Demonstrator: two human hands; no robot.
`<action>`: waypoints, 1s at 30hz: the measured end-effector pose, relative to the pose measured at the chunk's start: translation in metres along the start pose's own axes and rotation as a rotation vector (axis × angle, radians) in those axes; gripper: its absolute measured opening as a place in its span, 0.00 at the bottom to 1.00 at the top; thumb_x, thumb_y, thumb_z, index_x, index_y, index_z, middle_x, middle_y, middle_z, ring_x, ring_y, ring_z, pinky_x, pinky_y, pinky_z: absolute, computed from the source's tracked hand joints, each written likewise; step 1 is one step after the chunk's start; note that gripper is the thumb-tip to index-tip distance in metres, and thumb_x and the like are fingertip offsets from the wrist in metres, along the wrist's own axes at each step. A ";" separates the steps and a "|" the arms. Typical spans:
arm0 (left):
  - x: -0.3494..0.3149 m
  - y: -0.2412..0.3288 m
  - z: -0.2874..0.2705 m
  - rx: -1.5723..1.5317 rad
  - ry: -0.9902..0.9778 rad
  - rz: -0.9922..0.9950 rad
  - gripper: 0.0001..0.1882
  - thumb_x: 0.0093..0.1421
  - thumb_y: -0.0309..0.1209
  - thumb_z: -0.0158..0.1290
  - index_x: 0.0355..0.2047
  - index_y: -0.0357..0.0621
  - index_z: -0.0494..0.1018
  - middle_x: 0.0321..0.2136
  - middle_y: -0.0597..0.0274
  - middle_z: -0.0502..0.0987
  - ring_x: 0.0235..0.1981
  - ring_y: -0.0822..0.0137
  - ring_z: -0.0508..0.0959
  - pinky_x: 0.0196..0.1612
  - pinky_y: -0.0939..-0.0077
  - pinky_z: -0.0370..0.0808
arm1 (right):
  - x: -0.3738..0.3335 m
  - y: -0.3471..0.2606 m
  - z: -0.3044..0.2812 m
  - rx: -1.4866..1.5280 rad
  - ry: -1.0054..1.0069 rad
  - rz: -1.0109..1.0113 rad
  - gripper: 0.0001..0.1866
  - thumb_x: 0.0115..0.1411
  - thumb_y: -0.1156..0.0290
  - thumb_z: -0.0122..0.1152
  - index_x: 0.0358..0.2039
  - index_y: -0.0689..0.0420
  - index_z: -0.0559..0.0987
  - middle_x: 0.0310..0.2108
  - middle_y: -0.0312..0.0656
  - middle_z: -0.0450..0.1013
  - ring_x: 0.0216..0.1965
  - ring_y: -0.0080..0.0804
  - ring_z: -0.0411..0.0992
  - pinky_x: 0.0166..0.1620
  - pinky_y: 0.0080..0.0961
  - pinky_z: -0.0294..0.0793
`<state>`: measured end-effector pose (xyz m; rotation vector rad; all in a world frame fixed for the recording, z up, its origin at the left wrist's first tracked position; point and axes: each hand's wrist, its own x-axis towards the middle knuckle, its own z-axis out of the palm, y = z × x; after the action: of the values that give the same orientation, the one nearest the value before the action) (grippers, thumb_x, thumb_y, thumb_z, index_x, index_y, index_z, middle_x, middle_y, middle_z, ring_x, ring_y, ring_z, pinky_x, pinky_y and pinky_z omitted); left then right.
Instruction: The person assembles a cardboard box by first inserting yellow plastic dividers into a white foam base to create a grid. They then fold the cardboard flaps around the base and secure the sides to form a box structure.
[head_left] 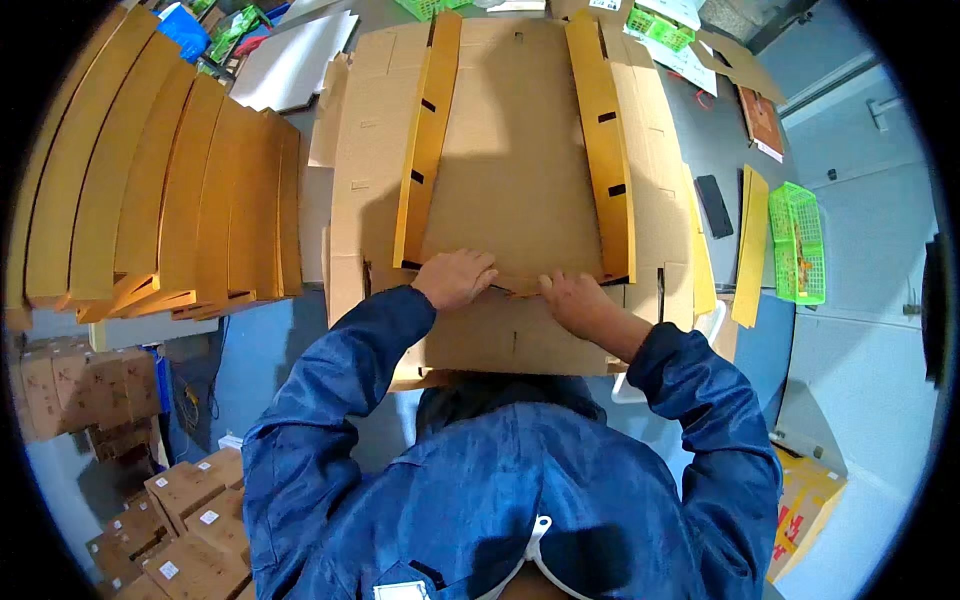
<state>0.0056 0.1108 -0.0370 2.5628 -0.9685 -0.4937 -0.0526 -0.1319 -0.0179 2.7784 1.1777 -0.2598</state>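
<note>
A large brown cardboard sheet [510,190] lies in front of me. Two long yellow strips with black marks run along it lengthwise, a left strip [428,140] and a right strip [602,140]. Close to the near end of the left one, my left hand [455,278] has its fingers curled down. My right hand [588,310] is closed near the end of the right one. Between the hands a thin dark and orange edge [515,291] crosses the cardboard. Both hands grip along it, but the fingers hide what it belongs to.
Several tall yellow-brown folded panels [180,190] stand at the left. A black phone [713,205], a yellow strip [750,245] and a green basket [798,245] are at the right. White sheets [290,60] lie far left. Cardboard boxes [195,540] are stacked at lower left.
</note>
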 end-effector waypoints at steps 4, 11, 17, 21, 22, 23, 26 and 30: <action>0.006 0.011 -0.001 0.015 0.038 -0.057 0.17 0.63 0.44 0.41 0.41 0.45 0.68 0.38 0.54 0.74 0.40 0.53 0.74 0.42 0.59 0.72 | 0.014 -0.004 0.019 0.071 -0.019 0.245 0.10 0.52 0.72 0.52 0.36 0.59 0.70 0.32 0.46 0.69 0.32 0.38 0.73 0.30 0.31 0.74; 0.003 0.000 0.014 0.142 0.374 0.181 0.19 0.61 0.46 0.44 0.41 0.42 0.68 0.38 0.54 0.74 0.40 0.53 0.74 0.42 0.61 0.72 | 0.015 -0.001 0.011 0.097 0.014 0.255 0.09 0.51 0.72 0.54 0.34 0.57 0.69 0.31 0.44 0.69 0.29 0.38 0.73 0.28 0.29 0.75; 0.015 0.011 0.009 0.149 0.200 0.024 0.22 0.62 0.46 0.43 0.47 0.42 0.67 0.42 0.52 0.73 0.41 0.53 0.74 0.44 0.61 0.71 | 0.021 0.000 0.023 0.149 0.130 0.405 0.09 0.50 0.72 0.54 0.34 0.57 0.69 0.33 0.42 0.69 0.35 0.38 0.72 0.33 0.32 0.75; 0.033 0.025 0.010 0.053 0.109 0.161 0.22 0.62 0.43 0.43 0.51 0.43 0.67 0.45 0.51 0.72 0.44 0.52 0.73 0.48 0.61 0.70 | 0.024 0.000 0.021 0.105 0.160 0.384 0.19 0.49 0.69 0.55 0.43 0.60 0.70 0.45 0.50 0.67 0.49 0.43 0.66 0.53 0.40 0.66; 0.035 0.025 0.008 0.004 -0.024 0.122 0.22 0.63 0.43 0.42 0.51 0.43 0.66 0.46 0.50 0.71 0.46 0.51 0.72 0.49 0.61 0.69 | 0.016 -0.005 0.019 0.136 0.223 0.341 0.22 0.49 0.68 0.55 0.46 0.60 0.69 0.49 0.52 0.64 0.53 0.44 0.62 0.56 0.41 0.60; 0.038 0.028 -0.005 -0.042 -0.152 0.083 0.22 0.64 0.42 0.42 0.52 0.43 0.66 0.47 0.50 0.71 0.47 0.51 0.71 0.51 0.62 0.68 | 0.006 -0.015 -0.002 0.161 0.288 0.297 0.25 0.50 0.68 0.55 0.49 0.60 0.68 0.53 0.53 0.61 0.57 0.45 0.59 0.60 0.43 0.55; 0.044 0.008 0.003 -0.278 -0.289 0.157 0.22 0.65 0.40 0.40 0.55 0.43 0.64 0.51 0.49 0.68 0.53 0.52 0.67 0.56 0.64 0.64 | -0.028 -0.059 -0.009 0.297 0.134 0.066 0.29 0.51 0.67 0.52 0.55 0.62 0.65 0.60 0.55 0.55 0.64 0.46 0.50 0.65 0.45 0.44; 0.063 -0.007 0.008 -0.545 -0.459 0.221 0.22 0.65 0.39 0.40 0.57 0.44 0.64 0.57 0.51 0.63 0.58 0.55 0.63 0.60 0.67 0.58 | -0.051 -0.086 0.035 0.305 0.159 0.033 0.26 0.54 0.68 0.48 0.53 0.64 0.66 0.61 0.55 0.54 0.64 0.46 0.49 0.65 0.45 0.44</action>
<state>0.0503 0.0709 -0.0591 1.8658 -1.0624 -1.1346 -0.1534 -0.1148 -0.0451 3.1316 1.2158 -0.2374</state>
